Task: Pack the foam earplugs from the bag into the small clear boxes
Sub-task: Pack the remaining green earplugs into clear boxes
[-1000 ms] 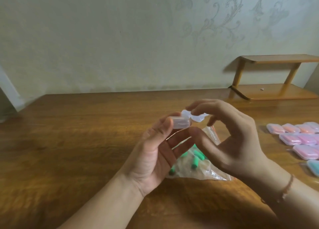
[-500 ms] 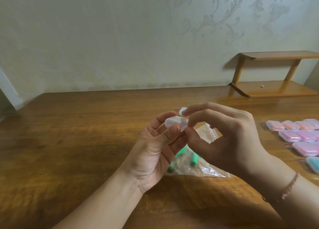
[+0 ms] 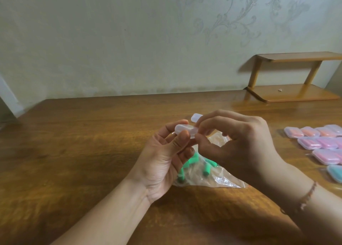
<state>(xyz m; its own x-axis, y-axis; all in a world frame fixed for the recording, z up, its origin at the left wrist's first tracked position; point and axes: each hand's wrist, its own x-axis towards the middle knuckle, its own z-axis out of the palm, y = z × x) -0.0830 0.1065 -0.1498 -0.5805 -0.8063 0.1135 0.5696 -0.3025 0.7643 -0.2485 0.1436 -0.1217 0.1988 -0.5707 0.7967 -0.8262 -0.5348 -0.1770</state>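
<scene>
Left thumb (image 3: 182, 135) slid up over clear box (image 3: 185, 129); right hand (image 3: 238, 143) pinches lid (image 3: 196, 117)

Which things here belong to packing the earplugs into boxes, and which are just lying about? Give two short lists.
Part of the job:
clear box, held in both hands
its lid
left hand
right hand
bag on the table
green earplugs inside it
filled boxes at the right

Just lying about:
wooden shelf
small object on it
bracelet
</scene>
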